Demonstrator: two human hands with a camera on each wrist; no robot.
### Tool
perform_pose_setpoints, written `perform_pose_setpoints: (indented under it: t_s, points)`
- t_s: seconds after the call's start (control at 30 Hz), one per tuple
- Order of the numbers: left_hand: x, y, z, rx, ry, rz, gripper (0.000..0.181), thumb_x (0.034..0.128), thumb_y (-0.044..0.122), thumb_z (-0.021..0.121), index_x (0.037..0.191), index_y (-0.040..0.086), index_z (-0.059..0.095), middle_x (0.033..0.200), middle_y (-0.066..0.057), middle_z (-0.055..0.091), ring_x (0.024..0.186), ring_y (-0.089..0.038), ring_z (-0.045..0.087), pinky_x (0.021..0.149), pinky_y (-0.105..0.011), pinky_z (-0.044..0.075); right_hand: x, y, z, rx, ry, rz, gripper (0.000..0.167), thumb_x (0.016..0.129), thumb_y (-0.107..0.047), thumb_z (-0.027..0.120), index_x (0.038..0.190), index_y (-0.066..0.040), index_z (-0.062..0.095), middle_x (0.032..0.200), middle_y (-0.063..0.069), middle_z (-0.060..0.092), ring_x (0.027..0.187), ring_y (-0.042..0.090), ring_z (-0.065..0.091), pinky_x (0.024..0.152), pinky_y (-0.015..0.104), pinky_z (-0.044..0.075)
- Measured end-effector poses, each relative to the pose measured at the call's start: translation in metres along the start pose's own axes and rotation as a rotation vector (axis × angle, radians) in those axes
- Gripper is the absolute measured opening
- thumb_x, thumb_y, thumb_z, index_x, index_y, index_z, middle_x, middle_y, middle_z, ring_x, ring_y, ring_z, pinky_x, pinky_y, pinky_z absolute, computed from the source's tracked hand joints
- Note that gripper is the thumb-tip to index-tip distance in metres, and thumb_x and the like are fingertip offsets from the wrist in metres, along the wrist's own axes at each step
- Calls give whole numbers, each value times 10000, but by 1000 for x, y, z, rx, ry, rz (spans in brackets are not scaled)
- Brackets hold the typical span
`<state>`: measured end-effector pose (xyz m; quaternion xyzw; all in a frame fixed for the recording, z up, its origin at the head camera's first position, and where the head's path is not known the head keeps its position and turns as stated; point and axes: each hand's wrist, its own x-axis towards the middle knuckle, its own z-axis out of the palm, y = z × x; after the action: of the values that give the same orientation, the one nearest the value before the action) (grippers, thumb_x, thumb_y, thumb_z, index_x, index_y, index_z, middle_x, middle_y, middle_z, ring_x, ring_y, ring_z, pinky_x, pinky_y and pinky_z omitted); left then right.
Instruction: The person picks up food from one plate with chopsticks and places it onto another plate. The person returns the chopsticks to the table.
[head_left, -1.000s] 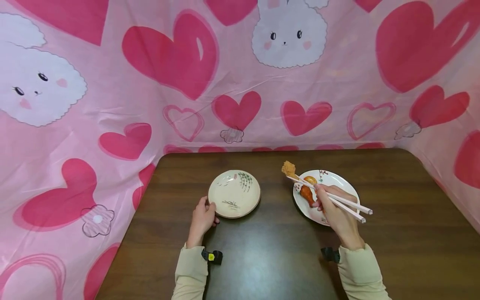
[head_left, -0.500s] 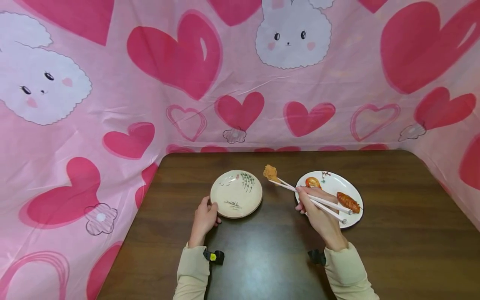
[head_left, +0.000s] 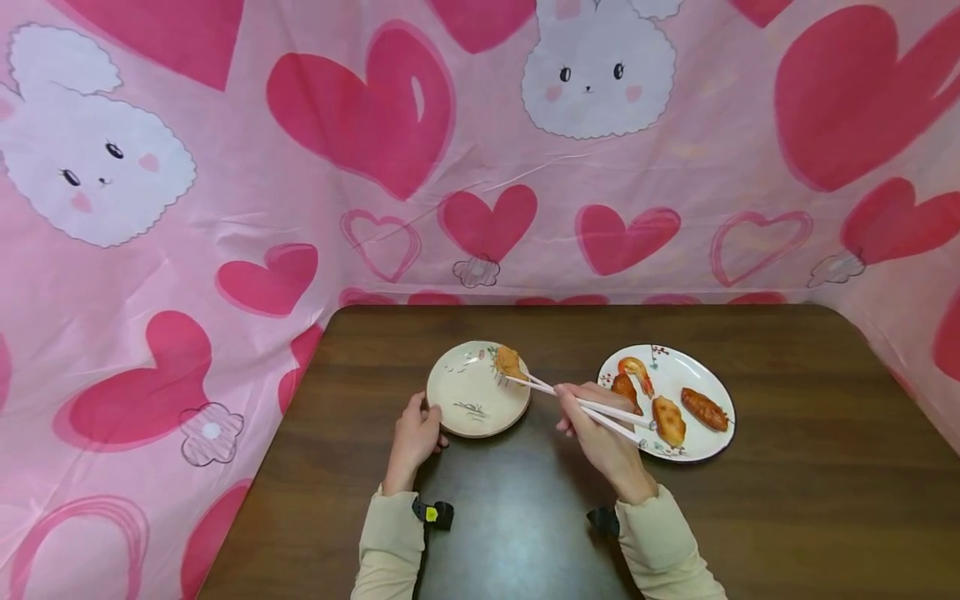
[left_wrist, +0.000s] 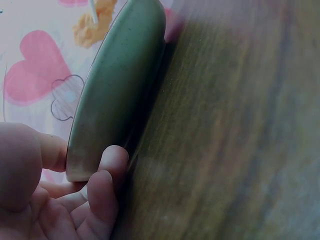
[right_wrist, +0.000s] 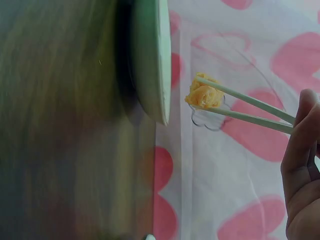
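My left hand (head_left: 416,433) holds the near-left rim of a cream plate (head_left: 467,392) with painted plants. In the left wrist view the thumb lies at the rim and the fingers (left_wrist: 114,162) are against the underside. My right hand (head_left: 600,437) grips a pair of pale chopsticks (right_wrist: 255,103). Between their tips is a golden fried, breaded piece of food (head_left: 508,363), possibly chicken. The right wrist view shows this piece (right_wrist: 204,95) raised above the plate's rim, apart from it. From the head it appears over the plate's right part.
To the right stands a white oval plate (head_left: 678,367) with a shrimp (head_left: 637,372), a reddish drumstick-like piece (head_left: 624,388), a golden piece (head_left: 669,421) and a browned wing (head_left: 705,408). Both plates are on a dark wooden table (head_left: 810,433). A pink heart-patterned cloth (head_left: 622,175) hangs behind.
My right hand has moved left with the chopsticks and the fried piece, from beside the oval plate to over the cream plate. My left hand keeps its hold on the rim.
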<state>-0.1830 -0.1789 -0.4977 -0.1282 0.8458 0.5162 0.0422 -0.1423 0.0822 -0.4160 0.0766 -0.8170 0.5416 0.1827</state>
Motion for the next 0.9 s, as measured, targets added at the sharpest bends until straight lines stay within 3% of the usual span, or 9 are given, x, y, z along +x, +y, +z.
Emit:
perform_pose_setpoints:
  t_s: [0.1, 0.27, 0.57, 0.9]
  points:
    - [0, 0, 0, -7, 1, -6, 445, 998, 218, 443, 1401, 31, 413, 658, -76, 610, 490, -171, 556, 495, -310, 488, -2, -5, 7, 12, -17, -25, 87, 895, -62, 654, 853, -51, 729, 564, 45, 608, 482, 65, 516, 429, 190, 387]
    - [0, 1, 0, -6, 0, -7, 447, 1003, 221, 440, 1405, 29, 407, 670, -78, 610, 495, -169, 555, 501, -312, 488, 0, -6, 18, 49, -66, 14, 112, 902, -65, 645, 814, -49, 712, 563, 79, 607, 477, 92, 529, 428, 189, 394]
    - [0, 2, 2, 4, 3, -24, 457, 1004, 231, 441, 1414, 34, 399, 672, -74, 608, 497, -169, 555, 507, -307, 491, 6, 26, 38, 79, -102, 39, 175, 917, -208, 658, 771, -129, 712, 569, 6, 605, 466, 79, 542, 425, 197, 434]
    - [0, 1, 2, 2, 8, -18, 451, 1004, 233, 436, 1412, 44, 403, 691, -75, 620, 509, -164, 568, 511, -303, 494, 11, 29, 55, 127, -97, 26, 190, 924, -244, 651, 862, -95, 752, 582, 38, 617, 461, 82, 559, 432, 219, 467]
